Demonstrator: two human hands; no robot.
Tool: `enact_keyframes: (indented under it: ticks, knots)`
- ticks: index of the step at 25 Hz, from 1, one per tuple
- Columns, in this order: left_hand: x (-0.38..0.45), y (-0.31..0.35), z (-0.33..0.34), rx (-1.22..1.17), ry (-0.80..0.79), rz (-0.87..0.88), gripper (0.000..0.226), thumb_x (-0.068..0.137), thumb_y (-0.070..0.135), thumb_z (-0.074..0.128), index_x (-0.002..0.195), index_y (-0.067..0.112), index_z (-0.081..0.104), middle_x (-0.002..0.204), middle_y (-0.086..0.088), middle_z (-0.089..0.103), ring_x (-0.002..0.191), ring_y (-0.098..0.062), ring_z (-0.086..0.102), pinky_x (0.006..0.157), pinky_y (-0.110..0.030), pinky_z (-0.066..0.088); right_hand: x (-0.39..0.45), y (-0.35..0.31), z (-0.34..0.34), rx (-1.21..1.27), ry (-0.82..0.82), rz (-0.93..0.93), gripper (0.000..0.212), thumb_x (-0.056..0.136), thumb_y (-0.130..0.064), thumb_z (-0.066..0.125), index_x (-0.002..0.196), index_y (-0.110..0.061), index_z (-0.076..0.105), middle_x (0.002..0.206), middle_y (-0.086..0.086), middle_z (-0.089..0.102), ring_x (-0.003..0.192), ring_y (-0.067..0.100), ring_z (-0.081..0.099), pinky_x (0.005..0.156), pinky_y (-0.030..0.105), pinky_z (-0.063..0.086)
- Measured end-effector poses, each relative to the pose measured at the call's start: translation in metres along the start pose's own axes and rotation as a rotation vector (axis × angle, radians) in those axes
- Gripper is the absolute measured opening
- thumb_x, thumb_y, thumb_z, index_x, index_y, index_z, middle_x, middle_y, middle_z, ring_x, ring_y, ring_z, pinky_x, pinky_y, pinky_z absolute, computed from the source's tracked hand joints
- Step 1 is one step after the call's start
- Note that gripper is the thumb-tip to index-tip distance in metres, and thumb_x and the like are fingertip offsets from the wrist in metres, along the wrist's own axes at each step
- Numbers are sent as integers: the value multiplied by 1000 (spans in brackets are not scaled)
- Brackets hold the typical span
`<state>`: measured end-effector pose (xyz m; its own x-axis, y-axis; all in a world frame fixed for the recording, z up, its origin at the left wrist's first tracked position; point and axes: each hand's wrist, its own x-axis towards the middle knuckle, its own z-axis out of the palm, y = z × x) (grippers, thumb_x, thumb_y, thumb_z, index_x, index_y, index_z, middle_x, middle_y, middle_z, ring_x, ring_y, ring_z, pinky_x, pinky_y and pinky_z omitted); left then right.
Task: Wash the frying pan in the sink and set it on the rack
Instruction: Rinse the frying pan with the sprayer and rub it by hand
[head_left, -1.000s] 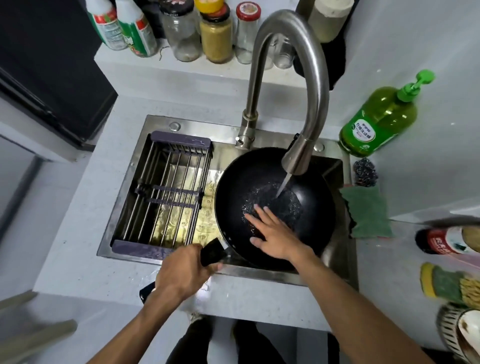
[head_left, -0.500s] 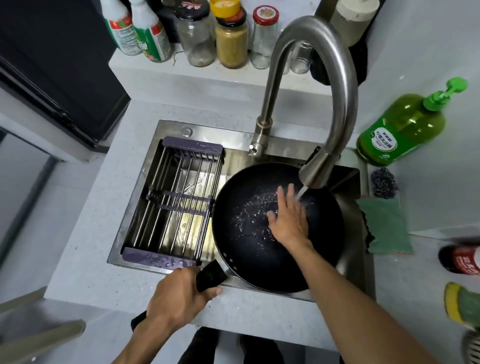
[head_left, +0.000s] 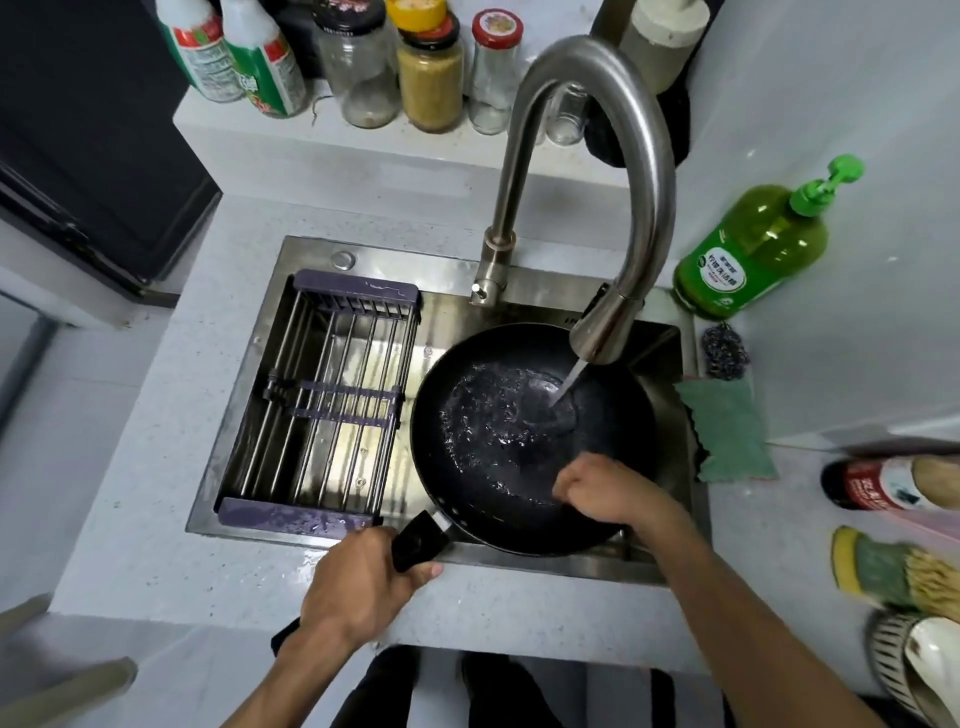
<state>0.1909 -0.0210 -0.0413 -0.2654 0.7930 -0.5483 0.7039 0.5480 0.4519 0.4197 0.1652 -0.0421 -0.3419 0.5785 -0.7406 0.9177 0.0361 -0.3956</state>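
Frying pan (head_left: 498, 431) in sink (head_left: 447, 283) under running faucet (head_left: 597, 171); left hand (head_left: 358, 582) fingers gripping handle (head_left: 418, 540), right hand (head_left: 610, 491) fingers curled against inside.

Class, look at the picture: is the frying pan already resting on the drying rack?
No. The frying pan sits in the sink's right side under running water, beside the rack, its handle gripped by the left hand.

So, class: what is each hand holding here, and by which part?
The left hand grips the frying pan by its black handle. The right hand rubs inside the pan; whether it holds anything cannot be told.
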Motion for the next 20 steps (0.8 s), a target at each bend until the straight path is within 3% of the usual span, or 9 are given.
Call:
enact_keyframes:
  ticks: [2, 3, 5, 7, 10, 17, 20]
  knots:
    - [0, 8, -1, 46, -10, 37, 42, 75, 70, 63, 96, 34, 67, 71, 14, 68, 64, -1, 63, 54, -20, 45, -16, 3, -34, 319, 500, 19, 28, 95, -19, 61, 122, -19, 67, 118, 0, 70, 104, 17, 66, 86, 30, 51]
    - [0, 10, -1, 68, -11, 47, 41, 76, 70, 63, 95, 34, 66, 71, 13, 68, 64, -2, 62, 53, -20, 43, -24, 0, -49, 542, 719, -46, 39, 93, -20, 66, 131, -24, 59, 123, -4, 65, 103, 12, 64, 84, 25, 50]
    - [3, 10, -3, 103, -8, 47, 41, 76, 70, 62, 90, 32, 65, 69, 11, 67, 62, -4, 62, 54, -22, 43, -35, -13, -78, 759, 912, -251, 54, 90, -21, 72, 138, -30, 48, 128, -7, 60, 106, 8, 61, 84, 20, 52]
    - [5, 9, -4, 132, -7, 33, 44, 75, 71, 63, 80, 27, 62, 66, 9, 65, 61, -7, 62, 55, -25, 46, -38, -26, -99, 826, 905, -366, 44, 90, -20, 72, 131, -26, 55, 118, -4, 68, 101, 8, 66, 84, 22, 55]
    - [6, 9, -5, 157, 17, 25, 48, 75, 72, 63, 72, 24, 58, 62, 7, 62, 58, -9, 60, 51, -26, 42, -40, -41, -100, 794, 858, -392, 17, 97, -13, 62, 108, -22, 69, 91, -8, 73, 78, 6, 69, 69, 24, 56]
    - [12, 6, -8, 212, 36, 46, 46, 75, 71, 63, 82, 25, 58, 65, 7, 61, 59, -12, 59, 53, -26, 43, -42, -40, -91, 724, 846, -466, 22, 92, -7, 67, 107, -23, 71, 88, -11, 73, 74, 2, 67, 68, 19, 54]
    - [10, 9, -8, 238, 38, 45, 45, 76, 69, 63, 77, 25, 54, 66, 7, 59, 60, -14, 57, 54, -26, 40, -45, -43, -83, 781, 840, -434, 25, 93, -9, 67, 100, -32, 69, 86, -17, 74, 77, 0, 69, 69, 18, 56]
